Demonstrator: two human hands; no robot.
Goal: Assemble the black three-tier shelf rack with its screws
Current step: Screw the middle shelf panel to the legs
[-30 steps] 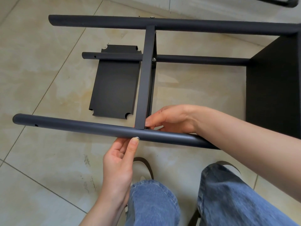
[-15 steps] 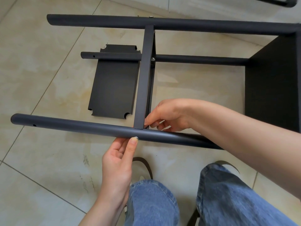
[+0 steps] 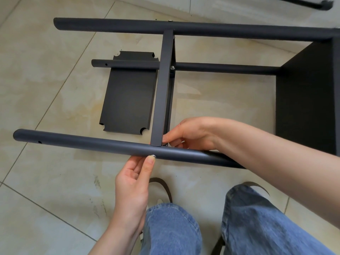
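Head view: black shelf rack (image 3: 165, 85) lying on its side on the tiled floor (image 3: 46, 181), three round poles running left to right. Near pole (image 3: 82, 142) closest to the knees, far pole (image 3: 202, 28) at the top, lower pole (image 3: 220, 68) between them. Middle shelf (image 3: 162, 92) seen edge-on, spanning from far pole to near pole; solid end shelf (image 3: 309, 92) at the right. Loose shelf panel (image 3: 128, 96) flat on the floor beneath the lower pole, notched at its corners. Left hand (image 3: 134, 183) below the near pole, thumb pressed on a silver screw head (image 3: 153, 156) in the pole, fingers loosely curled, nothing gripped. Right hand (image 3: 189, 134) behind the near pole at the middle shelf joint, fingers curled in a pinch at the corner; pinched item too hidden to identify. Blue jeans (image 3: 257, 223) at bottom edge. Dark bar (image 3: 305, 2) on the floor at top right.
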